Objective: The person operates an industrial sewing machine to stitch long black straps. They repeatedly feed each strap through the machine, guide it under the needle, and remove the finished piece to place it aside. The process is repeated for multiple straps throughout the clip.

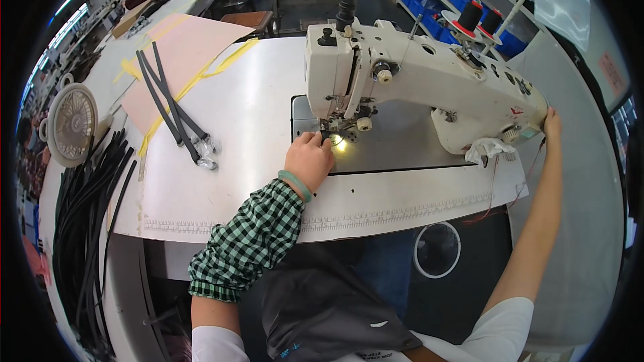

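Observation:
A white sewing machine (pixel 416 67) stands on the white table, its lamp lighting the plate beside the needle area (pixel 335 129). My left hand (pixel 310 161) is right at the presser foot, with fingers bent and pressed together. A small dark bit shows by the fingertips, but what they pinch is mostly hidden. Over my left forearm is a green and black checked sleeve cover (pixel 258 234), with a green band (pixel 295 186) at the wrist. At the far right, my right hand (pixel 552 126) curls round the handwheel end of the machine; its fingertips are partly hidden.
Several black straps with clear-wrapped ends (pixel 176 110) lie left on pink sheeting (pixel 181 47). Long black strips (pixel 87 221) hang over the left edge near a pale round basket (pixel 72 124). A white cloth (pixel 488 150) sits against the machine base. Dark thread spools (pixel 469 17) stand behind.

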A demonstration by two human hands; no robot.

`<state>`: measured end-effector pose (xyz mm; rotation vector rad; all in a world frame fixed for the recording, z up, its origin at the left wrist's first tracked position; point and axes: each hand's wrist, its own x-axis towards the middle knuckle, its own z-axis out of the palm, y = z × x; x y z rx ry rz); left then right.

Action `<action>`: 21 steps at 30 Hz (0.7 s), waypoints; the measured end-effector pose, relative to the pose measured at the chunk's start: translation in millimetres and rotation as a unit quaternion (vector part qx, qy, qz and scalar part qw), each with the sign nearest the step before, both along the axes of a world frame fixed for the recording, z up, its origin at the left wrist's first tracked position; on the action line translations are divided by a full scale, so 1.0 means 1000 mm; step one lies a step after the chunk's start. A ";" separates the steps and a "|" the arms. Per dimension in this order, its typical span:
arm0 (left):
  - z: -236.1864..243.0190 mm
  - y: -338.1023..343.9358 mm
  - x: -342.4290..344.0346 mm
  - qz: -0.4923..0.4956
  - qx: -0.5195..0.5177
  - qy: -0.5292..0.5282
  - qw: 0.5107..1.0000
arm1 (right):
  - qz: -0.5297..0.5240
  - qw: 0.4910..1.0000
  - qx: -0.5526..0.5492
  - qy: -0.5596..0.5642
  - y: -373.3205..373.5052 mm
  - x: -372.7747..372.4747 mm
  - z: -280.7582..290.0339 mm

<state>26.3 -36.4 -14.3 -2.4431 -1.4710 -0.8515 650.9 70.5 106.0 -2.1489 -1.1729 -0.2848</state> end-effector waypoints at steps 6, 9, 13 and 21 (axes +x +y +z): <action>-0.005 0.005 0.004 -0.015 -0.002 -0.012 1.000 | 0.049 0.957 0.239 0.157 -0.022 0.012 -0.071; 0.001 0.003 0.000 -0.014 -0.009 0.000 1.000 | 0.062 0.926 0.265 0.263 -0.026 -0.006 -0.060; 0.000 0.006 0.000 -0.021 -0.001 0.011 1.000 | 0.038 0.972 0.180 0.145 -0.029 -0.013 -0.029; 0.000 0.005 0.001 -0.009 0.006 0.010 1.000 | -0.010 0.997 0.030 0.076 -0.024 -0.020 0.007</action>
